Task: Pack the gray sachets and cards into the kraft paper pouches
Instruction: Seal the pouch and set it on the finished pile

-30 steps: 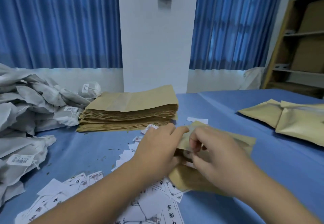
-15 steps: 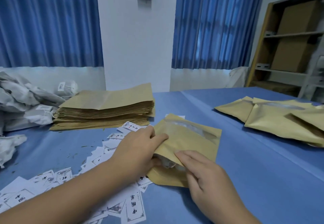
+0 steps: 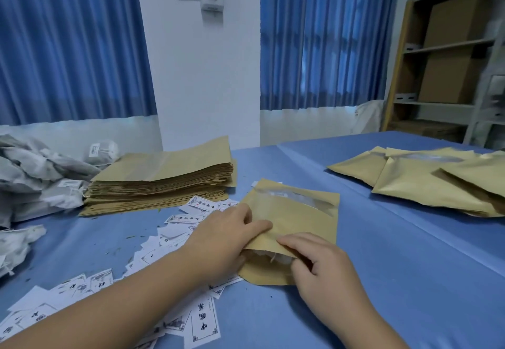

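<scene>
A flat kraft pouch (image 3: 297, 217) lies on the blue-clothed table (image 3: 396, 280), its paper matte and faintly creased, with a frosted clear window strip across its far end. Its mouth faces the person and gapes in a shallow arc. Inside the opening shows a pale, crumpled sachet (image 3: 269, 256) with a thin thread.

The left hand (image 3: 224, 242) grips the mouth's left corner: the forefinger lies straight along the upper panel, and the other fingers curl down at the edge, their tips hidden. The right hand (image 3: 325, 266) holds the upper lip from the right, one finger stretched along the paper's rim and the rest bent together at the opening.

Small white cards (image 3: 179, 219) with black characters and thin printed borders lie scattered and overlapping under and to the left of the pouch, reaching the near edge of view. Behind them sits a thick stack (image 3: 161, 182) of flat pouches, its layered edges finely ribbed and its top sheet folded. A heap of gray sachets (image 3: 35, 176), soft and wrinkled with white tags, fills the left side, touching the stack.

Filled pouches (image 3: 426, 184), puffed and smooth, overlap at the far right, well apart from the hands. Between them and the held pouch runs bare cloth crossed by a straight diagonal ridge. Pleated blue curtains (image 3: 68, 48) and a wooden shelf (image 3: 448, 48) of cardboard boxes stand behind.
</scene>
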Tool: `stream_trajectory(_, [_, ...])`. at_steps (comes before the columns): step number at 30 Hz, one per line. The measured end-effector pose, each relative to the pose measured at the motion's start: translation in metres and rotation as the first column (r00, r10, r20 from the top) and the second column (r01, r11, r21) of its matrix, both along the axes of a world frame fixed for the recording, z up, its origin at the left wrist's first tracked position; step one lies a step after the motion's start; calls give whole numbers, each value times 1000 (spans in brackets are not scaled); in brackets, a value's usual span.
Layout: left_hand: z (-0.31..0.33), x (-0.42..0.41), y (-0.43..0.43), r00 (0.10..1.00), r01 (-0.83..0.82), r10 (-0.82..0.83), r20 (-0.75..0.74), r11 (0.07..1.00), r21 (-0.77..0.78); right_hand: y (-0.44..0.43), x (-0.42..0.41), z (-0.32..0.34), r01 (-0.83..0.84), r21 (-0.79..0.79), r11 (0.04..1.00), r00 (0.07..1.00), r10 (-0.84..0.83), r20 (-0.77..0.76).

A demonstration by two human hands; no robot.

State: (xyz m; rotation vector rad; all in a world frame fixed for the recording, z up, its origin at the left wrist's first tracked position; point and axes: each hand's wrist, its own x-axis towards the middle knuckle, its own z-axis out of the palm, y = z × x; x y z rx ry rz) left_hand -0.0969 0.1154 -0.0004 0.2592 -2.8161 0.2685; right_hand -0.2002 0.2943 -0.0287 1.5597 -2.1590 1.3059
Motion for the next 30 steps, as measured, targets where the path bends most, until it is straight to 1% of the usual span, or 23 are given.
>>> stream_trajectory(2, [0, -1, 1, 998, -56, 58, 32, 997, -55, 1, -2, -1, -23, 8, 1000, 1000, 23, 20])
stream_trajectory(4, [-2, 0, 4, 989, -137, 141, 41, 986, -99, 3, -6, -2, -74, 53, 996, 997, 72, 39])
stream_trajectory(7, [-7, 1, 11, 984, -171, 177, 23, 970, -175, 10, -13, -6, -157, 142, 977, 987, 153, 36])
stream_trajectory(10, [-9, -4, 16, 975, -202, 216, 52, 958, -202, 15, -17, -10, -179, 198, 964, 983, 182, 2])
stream_trajectory(12, [-6, -8, 18, 984, -159, 171, 48, 969, -190, 16, -18, -12, -154, 181, 971, 986, 161, -29])
stream_trajectory(15, [-2, -13, 21, 1000, -21, 21, -3, 995, -99, 14, -16, -10, -111, 94, 989, 993, 115, -31])
stream_trajectory(17, [2, -17, 29, 998, 39, -42, -40, 997, -61, 12, -13, -7, -112, 64, 992, 993, 115, -42])
stream_trajectory(18, [3, -21, 34, 998, 49, -53, -40, 995, -85, 12, -12, -6, -115, 63, 991, 992, 118, -47])
stream_trajectory(21, [1, -31, 44, 997, 42, -55, -45, 966, -257, 14, -10, -4, -120, 92, 989, 990, 126, -60])
stream_trajectory(25, [-2, -39, 47, 986, 23, -86, -145, 922, -387, 14, -12, -4, -115, 138, 984, 989, 126, -74])
stream_trajectory(27, [-5, -40, 45, 988, 34, -88, -129, 926, -376, 13, -12, -5, -90, 157, 983, 991, 105, -87])
stream_trajectory(30, [-6, -36, 41, 994, 80, -96, -52, 965, -251, 14, -13, -7, -27, 184, 983, 992, 50, -118])
